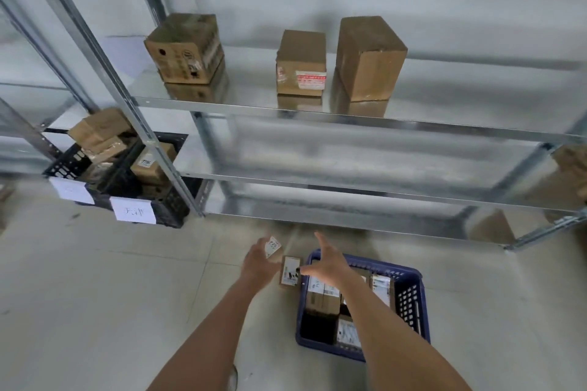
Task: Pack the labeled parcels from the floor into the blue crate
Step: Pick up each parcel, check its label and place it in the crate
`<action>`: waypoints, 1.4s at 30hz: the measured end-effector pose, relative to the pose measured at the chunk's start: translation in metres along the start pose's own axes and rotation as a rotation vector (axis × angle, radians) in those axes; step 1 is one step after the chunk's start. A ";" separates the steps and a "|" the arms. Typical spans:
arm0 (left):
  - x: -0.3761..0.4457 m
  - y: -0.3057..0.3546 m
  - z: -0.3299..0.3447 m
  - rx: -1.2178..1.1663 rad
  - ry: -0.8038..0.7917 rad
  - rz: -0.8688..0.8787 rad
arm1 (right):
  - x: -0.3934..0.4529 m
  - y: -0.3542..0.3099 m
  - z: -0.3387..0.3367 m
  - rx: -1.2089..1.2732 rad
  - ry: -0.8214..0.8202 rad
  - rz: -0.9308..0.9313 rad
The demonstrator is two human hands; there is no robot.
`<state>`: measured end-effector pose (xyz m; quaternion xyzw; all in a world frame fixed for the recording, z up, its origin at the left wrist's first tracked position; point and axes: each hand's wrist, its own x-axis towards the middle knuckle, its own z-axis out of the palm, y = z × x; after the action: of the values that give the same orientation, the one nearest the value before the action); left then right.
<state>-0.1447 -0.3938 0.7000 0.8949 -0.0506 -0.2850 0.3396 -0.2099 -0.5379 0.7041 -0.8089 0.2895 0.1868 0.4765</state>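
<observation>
A: We note the left hand (259, 262) holding a small labelled parcel (272, 246), fingers curled round it, label up. It hangs above the floor (95, 279), just left of the blue crate (413, 305).

B: The right hand (327, 265)?

A: Fingers spread wide, holding nothing. It hovers over the crate's far-left corner, fingertips beside a second parcel (289, 271) that seems to lie on the floor against the crate's left wall.

B: So which step?

A: We judge it mid-pick: one parcel in hand, one left to lift. The crate already holds several boxes; a dark gap shows at its near-left corner.

B: How does the floor parcel lie?

A: Flat, label upward, long axis running from us toward the metal shelving (349, 117), roughly parallel to the crate wall.

B: Next move?

A: We reckon the right hand must close across the short sides, lift clear of the rim, then lower it into the gap.
</observation>
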 end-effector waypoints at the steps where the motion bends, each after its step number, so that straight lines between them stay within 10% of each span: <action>1: 0.002 -0.007 -0.010 0.004 -0.021 0.003 | 0.000 -0.011 0.010 -0.001 0.006 0.008; 16: 0.110 -0.072 -0.082 0.135 -0.231 0.117 | 0.092 -0.066 0.103 0.120 0.080 0.142; 33: 0.438 -0.375 0.259 -0.051 -0.353 -0.003 | 0.493 0.295 0.312 0.079 0.192 0.300; 42: 0.500 -0.399 0.345 -0.294 -0.475 0.035 | 0.567 0.360 0.346 0.112 0.332 0.386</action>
<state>0.0427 -0.4307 -0.0011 0.7430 -0.1024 -0.4853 0.4494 -0.0195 -0.5344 -0.0265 -0.7305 0.5226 0.1226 0.4221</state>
